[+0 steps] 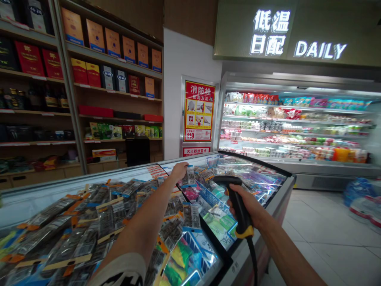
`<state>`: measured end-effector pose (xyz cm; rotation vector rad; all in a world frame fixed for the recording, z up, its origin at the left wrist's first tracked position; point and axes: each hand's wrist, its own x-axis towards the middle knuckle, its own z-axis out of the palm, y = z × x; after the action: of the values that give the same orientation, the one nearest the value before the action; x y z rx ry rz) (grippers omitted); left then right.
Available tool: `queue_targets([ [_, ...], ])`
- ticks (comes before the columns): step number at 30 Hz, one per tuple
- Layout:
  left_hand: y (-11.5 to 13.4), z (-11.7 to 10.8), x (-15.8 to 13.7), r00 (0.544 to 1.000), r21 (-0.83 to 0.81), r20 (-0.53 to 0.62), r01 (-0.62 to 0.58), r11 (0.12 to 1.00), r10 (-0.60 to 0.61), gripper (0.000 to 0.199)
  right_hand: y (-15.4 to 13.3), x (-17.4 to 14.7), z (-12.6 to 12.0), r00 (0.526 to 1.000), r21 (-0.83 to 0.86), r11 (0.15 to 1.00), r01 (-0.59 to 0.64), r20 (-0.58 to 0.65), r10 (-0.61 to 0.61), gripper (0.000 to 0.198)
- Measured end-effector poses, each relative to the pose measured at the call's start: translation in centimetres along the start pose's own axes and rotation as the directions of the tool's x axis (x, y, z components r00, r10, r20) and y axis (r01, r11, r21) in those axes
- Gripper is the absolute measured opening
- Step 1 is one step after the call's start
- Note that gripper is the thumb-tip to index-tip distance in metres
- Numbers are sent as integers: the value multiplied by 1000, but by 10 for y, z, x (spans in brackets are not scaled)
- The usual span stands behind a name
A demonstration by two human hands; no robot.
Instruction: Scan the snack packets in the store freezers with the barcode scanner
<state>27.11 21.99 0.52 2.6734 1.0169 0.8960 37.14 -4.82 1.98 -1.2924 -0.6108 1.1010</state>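
My left hand reaches out over the chest freezer and pinches the top edge of a small clear packet with a blue border. In my right hand is a black and yellow barcode scanner, its head pointing left toward that packet and its cable hanging down. Many similar packets with dark contents and orange, blue or tan edges lie heaped on the glass lid to the left. Another blue-edged packet rests near the lid's dark frame.
Through the freezer glass, blue baskets hold bagged goods. Shelves with boxes and bottles stand behind on the left. A lit refrigerated display is at the back right. Wrapped bottles sit on the tiled floor.
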Motion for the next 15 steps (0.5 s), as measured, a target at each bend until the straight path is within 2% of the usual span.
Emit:
queue_targets([
  [4, -31, -12, -14, 997, 92, 67, 34, 995, -40, 31, 6, 13, -8, 994, -56, 998, 37, -101, -42, 25],
  [8, -58, -25, -33, 980, 173, 138, 118, 978, -142, 32, 17, 24, -24, 980, -61, 997, 55, -187, -65, 25],
  [11, -68, -31, -46, 956, 197, 242, 120, 973, -167, 30, 23, 27, -37, 969, -45, 998, 48, -238, -58, 23],
  [15, -69, -34, -57, 894, 235, 417, 68, 970, -164, 17, 26, 24, -52, 955, -13, 999, 47, -292, -49, 21],
])
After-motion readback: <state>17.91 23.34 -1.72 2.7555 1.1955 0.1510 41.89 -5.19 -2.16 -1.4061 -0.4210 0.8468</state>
